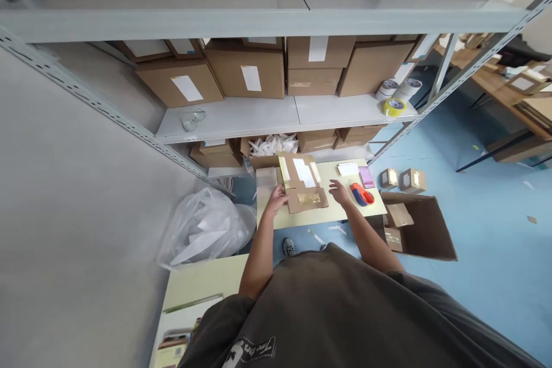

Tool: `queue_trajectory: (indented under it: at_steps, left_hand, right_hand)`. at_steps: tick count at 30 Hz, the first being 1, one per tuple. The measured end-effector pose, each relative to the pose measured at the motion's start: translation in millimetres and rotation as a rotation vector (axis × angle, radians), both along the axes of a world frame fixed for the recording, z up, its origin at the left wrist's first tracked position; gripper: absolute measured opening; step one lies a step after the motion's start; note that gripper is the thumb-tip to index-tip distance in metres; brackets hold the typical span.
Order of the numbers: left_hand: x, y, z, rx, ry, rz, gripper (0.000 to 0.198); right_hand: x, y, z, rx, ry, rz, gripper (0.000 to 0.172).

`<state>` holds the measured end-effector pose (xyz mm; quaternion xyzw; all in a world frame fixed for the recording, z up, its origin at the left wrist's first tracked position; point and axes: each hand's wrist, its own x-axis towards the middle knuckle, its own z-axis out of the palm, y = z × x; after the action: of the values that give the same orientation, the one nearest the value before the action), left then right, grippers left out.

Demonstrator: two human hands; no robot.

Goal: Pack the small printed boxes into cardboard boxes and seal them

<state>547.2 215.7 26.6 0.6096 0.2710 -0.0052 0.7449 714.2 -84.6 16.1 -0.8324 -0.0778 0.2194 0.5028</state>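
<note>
A flattened cardboard box point(293, 201) lies on the small pale-yellow table point(293, 219) in front of me. It has white labels on its far part and a strip of shiny tape on its near part. My left hand point(276, 200) is at the cardboard's left edge, fingers curled in against it. To the right of the cardboard, my right hand point(340, 192) hovers with fingers apart and holds nothing. Close beside that hand sits a red and blue tape dispenser point(362, 194). Behind it are a stack of white labels point(347, 169) and a purple patterned item point(366, 177).
Metal shelving point(241, 118) with cardboard boxes rises beyond the table. Tape rolls point(394, 106) and glasses point(192, 120) rest on its middle shelf. A big open carton point(431, 227) with small boxes stands on the floor at right; a clear plastic bag point(207, 224) sits at left.
</note>
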Motion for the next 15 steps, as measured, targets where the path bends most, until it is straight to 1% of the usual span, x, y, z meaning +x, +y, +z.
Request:
queue_trajectory:
  at_steps: [1, 3, 5, 7, 9, 11, 12, 13, 15]
  left_hand:
    - [7.3, -17.4, -6.6, 0.014, 0.066, -0.001, 0.063]
    - [17.7, -55.6, -20.8, 0.071, 0.179, 0.041, 0.056]
    - [21.9, -92.2, -34.5, 0.146, 0.253, 0.151, 0.057]
    - [21.9, -121.4, -46.0, 0.121, 0.292, 0.238, 0.06]
    - [21.6, -138.5, -54.0, 0.049, 0.267, 0.252, 0.064]
    - [24.2, -140.1, -57.3, 0.01, 0.216, 0.224, 0.065]
    - [27.0, -134.4, -57.1, 0.023, 0.203, 0.218, 0.064]
    - [30.8, -124.6, -55.4, 0.053, 0.193, 0.216, 0.064]
    - [41.1, -95.8, -48.0, 0.175, 0.204, 0.253, 0.066]
  right_hand:
    - [-12.6, -1.4, -13.2, -0.054, 0.011, 0.029, 0.066]
    - [-40.9, -3.7, -37.2, -0.094, 0.012, 0.179, 0.073]
    - [-67.8, -4.9, -56.4, -0.096, -0.087, 0.298, 0.082]
    - [-87.2, -5.2, -69.8, -0.115, -0.172, 0.359, 0.09]
    - [-95.5, -5.8, -76.8, -0.138, -0.225, 0.348, 0.085]
    - [-91.5, -8.6, -76.9, -0.137, -0.234, 0.307, 0.069]
    - [-85.2, -11.4, -74.5, -0.126, -0.229, 0.281, 0.06]
    - [-76.3, -15.4, -70.6, -0.109, -0.219, 0.252, 0.053]
    - [-52.8, -27.1, -59.1, -0.066, -0.209, 0.184, 0.045]
